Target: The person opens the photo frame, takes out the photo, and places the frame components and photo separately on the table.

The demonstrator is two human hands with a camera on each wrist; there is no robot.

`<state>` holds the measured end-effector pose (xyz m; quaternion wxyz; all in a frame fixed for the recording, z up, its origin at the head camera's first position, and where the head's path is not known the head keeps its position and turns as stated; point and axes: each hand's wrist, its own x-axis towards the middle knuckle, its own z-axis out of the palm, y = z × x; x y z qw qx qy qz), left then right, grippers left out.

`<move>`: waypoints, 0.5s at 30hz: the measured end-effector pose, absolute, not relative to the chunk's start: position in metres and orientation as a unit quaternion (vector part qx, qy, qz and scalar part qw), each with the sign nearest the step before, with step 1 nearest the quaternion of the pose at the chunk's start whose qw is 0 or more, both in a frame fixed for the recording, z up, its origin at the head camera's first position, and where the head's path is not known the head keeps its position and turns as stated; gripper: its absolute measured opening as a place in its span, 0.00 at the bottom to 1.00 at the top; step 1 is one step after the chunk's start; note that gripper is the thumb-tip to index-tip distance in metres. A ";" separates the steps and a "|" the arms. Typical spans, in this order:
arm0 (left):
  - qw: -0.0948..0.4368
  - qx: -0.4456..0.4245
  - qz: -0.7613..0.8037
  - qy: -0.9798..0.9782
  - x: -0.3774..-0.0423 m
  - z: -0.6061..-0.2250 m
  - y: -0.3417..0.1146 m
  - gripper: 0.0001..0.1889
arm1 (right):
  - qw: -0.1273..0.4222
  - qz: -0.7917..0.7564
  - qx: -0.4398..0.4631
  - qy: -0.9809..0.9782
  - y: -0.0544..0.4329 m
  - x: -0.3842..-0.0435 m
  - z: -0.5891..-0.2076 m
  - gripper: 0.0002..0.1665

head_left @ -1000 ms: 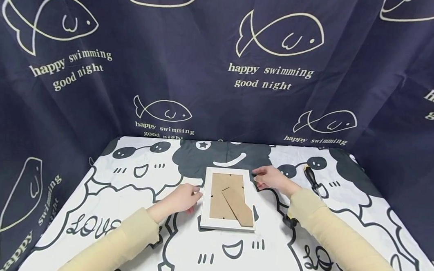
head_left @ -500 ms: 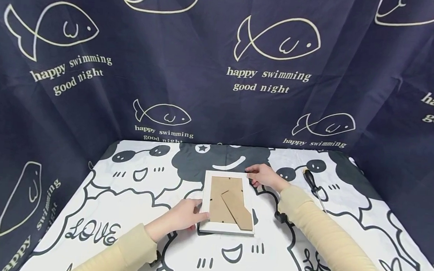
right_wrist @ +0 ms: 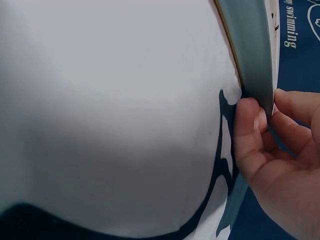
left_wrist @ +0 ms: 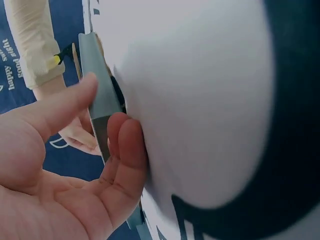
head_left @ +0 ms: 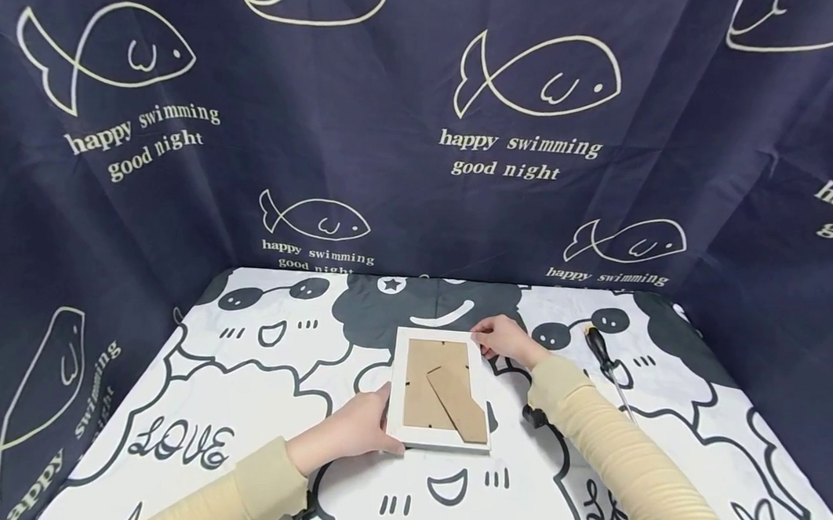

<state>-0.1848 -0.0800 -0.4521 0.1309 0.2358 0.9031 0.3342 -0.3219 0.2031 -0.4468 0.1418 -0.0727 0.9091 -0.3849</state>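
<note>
A white picture frame [head_left: 399, 385] lies back side up on the patterned cloth, showing its brown backing board [head_left: 419, 370] and a slanted brown stand leg [head_left: 460, 407]. My left hand [head_left: 357, 428] holds the near left corner, thumb over the upper face. In the left wrist view, curled fingers [left_wrist: 131, 150] reach under the frame's edge [left_wrist: 97, 75]. At the far right corner my right hand [head_left: 506, 339] pinches the frame. The right wrist view shows that hand [right_wrist: 280, 145] with fingertips on both sides of the frame's edge [right_wrist: 250, 45].
A screwdriver [head_left: 599, 350] with a black and yellow handle lies on the cloth right of the frame, beyond the right forearm. A dark blue curtain [head_left: 419, 213] printed with fish hangs behind the table.
Both hands have come in to the frame. The left moved down its left side to the near corner; the right moved left onto the far right corner. The frame lies much as before.
</note>
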 end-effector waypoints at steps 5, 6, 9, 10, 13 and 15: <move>0.117 0.234 0.306 0.915 -0.184 -0.453 -0.077 0.51 | 0.138 -0.399 -0.058 0.905 0.205 -0.320 -0.446 0.14; 0.120 0.229 0.307 0.916 -0.184 -0.453 -0.076 0.52 | 0.137 -0.401 -0.056 0.904 0.205 -0.320 -0.446 0.13; 0.129 0.219 0.315 0.914 -0.183 -0.453 -0.076 0.54 | 0.134 -0.404 -0.055 0.903 0.204 -0.321 -0.447 0.13; 0.133 0.215 0.320 0.913 -0.183 -0.452 -0.076 0.54 | 0.133 -0.405 -0.055 0.903 0.204 -0.322 -0.448 0.13; 0.137 0.212 0.327 0.911 -0.181 -0.452 -0.077 0.54 | 0.131 -0.405 -0.053 0.903 0.203 -0.323 -0.449 0.13; 0.139 0.210 0.331 0.909 -0.181 -0.452 -0.078 0.55 | 0.128 -0.405 -0.054 0.904 0.203 -0.324 -0.451 0.13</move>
